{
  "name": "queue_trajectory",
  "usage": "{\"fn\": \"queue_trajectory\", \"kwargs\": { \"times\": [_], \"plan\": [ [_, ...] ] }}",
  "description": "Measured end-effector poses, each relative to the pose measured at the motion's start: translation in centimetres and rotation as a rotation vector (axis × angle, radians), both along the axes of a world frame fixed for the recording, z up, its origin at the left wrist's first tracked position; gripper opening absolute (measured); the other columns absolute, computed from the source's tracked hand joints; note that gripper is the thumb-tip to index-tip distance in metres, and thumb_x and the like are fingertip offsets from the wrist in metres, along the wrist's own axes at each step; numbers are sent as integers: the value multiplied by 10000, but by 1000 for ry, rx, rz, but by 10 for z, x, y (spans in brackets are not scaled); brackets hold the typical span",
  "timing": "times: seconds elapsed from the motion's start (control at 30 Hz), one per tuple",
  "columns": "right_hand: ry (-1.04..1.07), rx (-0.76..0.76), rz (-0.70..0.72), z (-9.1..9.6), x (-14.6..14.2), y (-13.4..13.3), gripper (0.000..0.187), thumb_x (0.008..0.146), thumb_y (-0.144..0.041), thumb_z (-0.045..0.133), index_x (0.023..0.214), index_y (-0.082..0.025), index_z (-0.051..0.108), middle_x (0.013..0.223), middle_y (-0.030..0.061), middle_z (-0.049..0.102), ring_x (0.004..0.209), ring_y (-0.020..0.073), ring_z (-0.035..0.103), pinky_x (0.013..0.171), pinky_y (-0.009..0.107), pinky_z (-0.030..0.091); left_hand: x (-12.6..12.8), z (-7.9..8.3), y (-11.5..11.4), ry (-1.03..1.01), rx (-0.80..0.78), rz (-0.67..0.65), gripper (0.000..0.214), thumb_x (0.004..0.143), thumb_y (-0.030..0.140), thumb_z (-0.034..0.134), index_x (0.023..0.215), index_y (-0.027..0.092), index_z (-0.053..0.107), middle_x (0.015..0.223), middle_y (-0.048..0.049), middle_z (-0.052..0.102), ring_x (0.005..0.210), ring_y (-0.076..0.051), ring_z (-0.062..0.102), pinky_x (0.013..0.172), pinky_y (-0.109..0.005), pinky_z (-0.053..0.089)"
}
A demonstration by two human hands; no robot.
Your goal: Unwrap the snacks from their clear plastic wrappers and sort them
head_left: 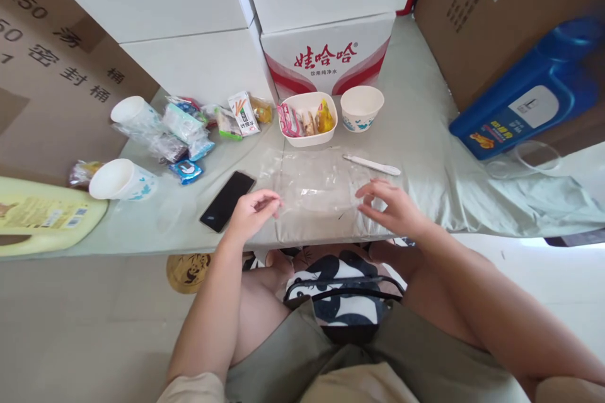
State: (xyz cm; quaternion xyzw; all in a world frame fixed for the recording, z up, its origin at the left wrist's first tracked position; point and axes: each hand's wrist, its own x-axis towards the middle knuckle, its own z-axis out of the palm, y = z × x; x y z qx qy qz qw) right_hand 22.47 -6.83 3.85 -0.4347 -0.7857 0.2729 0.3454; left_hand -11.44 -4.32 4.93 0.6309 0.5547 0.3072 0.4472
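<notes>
A clear plastic bag (321, 186) lies flat on the pale cloth-covered table (416, 138) in front of me. My left hand (253, 211) pinches the bag's left edge with curled fingers. My right hand (392, 204) rests on the bag's right side, fingers bent and pressing or gripping the film. A white pen-like tool (373, 165) lies just beyond my right hand. A black phone (227, 200) lies next to my left hand.
A white tray (308, 132) holding snack packets and a paper bowl (362, 107) stand behind the bag. Loose snack packets (189, 129) and two paper cups (118, 179) lie at left. A yellow jug (42, 214), blue jug (534, 94) and cardboard boxes (326, 53) ring the table.
</notes>
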Motion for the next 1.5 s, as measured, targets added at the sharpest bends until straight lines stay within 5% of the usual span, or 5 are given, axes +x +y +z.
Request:
{"fn": "queue_trajectory", "kwargs": {
  "times": [0.23, 0.43, 0.9, 1.13, 1.5],
  "plan": [
    [76, -195, -228, 8, -3, 2, 158, 877, -366, 556, 828, -226, 609, 807, 41, 720, 788, 204, 668, 781, 365, 519, -9, 3, -6, 217, -159, -362, 263, 692, 400, 753, 842, 188, 712, 752, -31, 726, 710, -181, 646, 674, -300, 515],
    [389, -290, -377, -1, -8, 8, 255, 911, -497, 539, 862, -254, 479, 717, 4, 710, 745, 191, 704, 802, 402, 551, -8, -4, 1, -220, -3, 3, 296, 715, 473, 722, 805, 199, 654, 919, -90, 768, 940, -237, 715, 892, -385, 540],
    [411, -407, -562, -9, -1, 17, 311, 869, -526, 591, 955, -259, 455, 547, -100, 551, 360, 85, 434, 376, 212, 284, 19, -11, 2, -157, -156, -220, 164, 676, 331, 654, 623, 217, 549, 1273, -117, 713, 1339, -327, 556, 1134, -548, 379],
    [458, -440, -459, -7, 1, 5, 440, 833, -469, 636, 1169, -249, 457, 776, -35, 684, 569, 125, 644, 554, 271, 520, 31, -15, 5, -301, -233, -58, 273, 755, 450, 668, 751, 204, 550, 1155, -108, 744, 958, -228, 734, 802, -361, 581],
    [-29, -465, -444, -10, 24, -16, 757, 754, -226, 542, 1474, -277, 311, 1039, 44, 722, 449, 127, 571, 515, 345, 524, 36, -25, 15, -39, -309, 72, 240, 800, 405, 690, 824, 187, 595, 592, 16, 647, 370, -86, 506, 400, -215, 382]
  ]
}}
